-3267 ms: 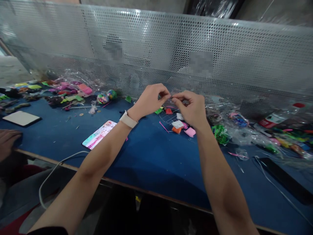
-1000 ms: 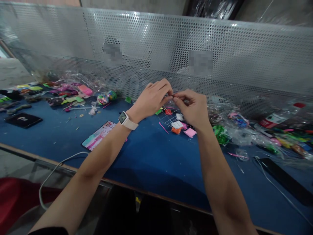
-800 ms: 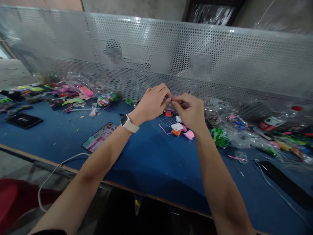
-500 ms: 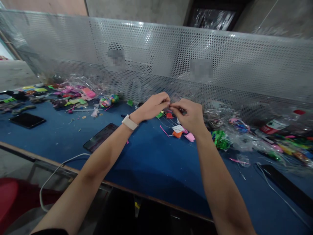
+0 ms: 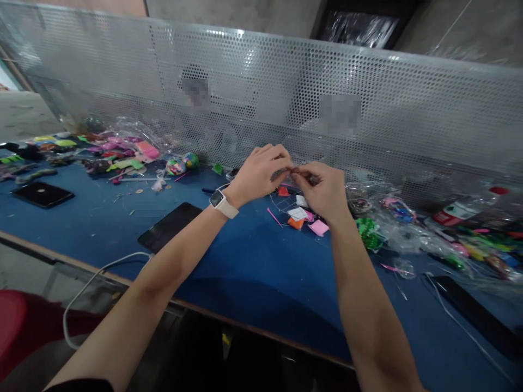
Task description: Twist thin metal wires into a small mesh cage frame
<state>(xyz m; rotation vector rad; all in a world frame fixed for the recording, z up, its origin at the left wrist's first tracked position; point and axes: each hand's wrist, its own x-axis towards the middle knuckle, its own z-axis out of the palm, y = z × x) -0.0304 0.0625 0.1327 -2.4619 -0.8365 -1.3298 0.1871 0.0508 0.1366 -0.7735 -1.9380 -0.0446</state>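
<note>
My left hand (image 5: 261,171) and my right hand (image 5: 322,188) meet fingertip to fingertip above the far middle of the blue table (image 5: 261,283). Both are closed in a pinch; whatever lies between the fingertips is too small to name. A smartwatch (image 5: 223,203) with a pale band circles my left wrist. Below the hands lie small soft packets: a red one (image 5: 283,191), a white one (image 5: 298,213), an orange one (image 5: 296,223) and a pink one (image 5: 318,227). A thin pink stick (image 5: 274,217) lies left of them, near a wire-like grid (image 5: 281,202).
A perforated metal screen (image 5: 265,98) closes off the table's back. Two dark phones (image 5: 169,228) (image 5: 43,194) lie on the left, a black device with a cable (image 5: 474,310) on the right. Colourful craft bits (image 5: 122,155), a green bundle (image 5: 369,234), clear plastic and a bottle (image 5: 466,209) flank the hands.
Both hands have moved slightly right, still pinched together. My left wrist has turned, so the watch face now shows. The white packet beside my right hand is more exposed.
</note>
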